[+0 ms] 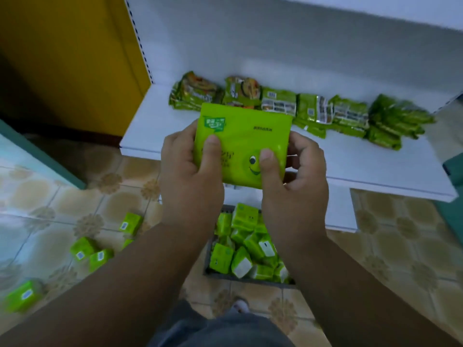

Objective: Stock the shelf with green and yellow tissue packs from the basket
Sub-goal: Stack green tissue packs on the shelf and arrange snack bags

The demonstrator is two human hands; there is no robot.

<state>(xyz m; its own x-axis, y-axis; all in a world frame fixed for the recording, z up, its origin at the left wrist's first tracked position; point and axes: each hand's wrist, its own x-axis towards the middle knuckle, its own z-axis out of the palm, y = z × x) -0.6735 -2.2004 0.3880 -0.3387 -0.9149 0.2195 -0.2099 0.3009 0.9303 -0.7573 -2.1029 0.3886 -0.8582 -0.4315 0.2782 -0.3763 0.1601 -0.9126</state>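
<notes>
Tissue pack (244, 136), green with smiley face, sits pinched between both hands above the near edge of the white shelf (363, 169). Left hand (190, 176) clamps its left side, right hand (293, 181) its right, thumbs on top. Row of green packs (313, 113) lies farther back on shelf. Basket (248, 246) of packs below, loose packs (100, 249) on floor left.

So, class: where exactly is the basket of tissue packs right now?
In the head view, the basket sits on the tiled floor at lower centre, below the white shelf, between the person's forearms.
</notes>
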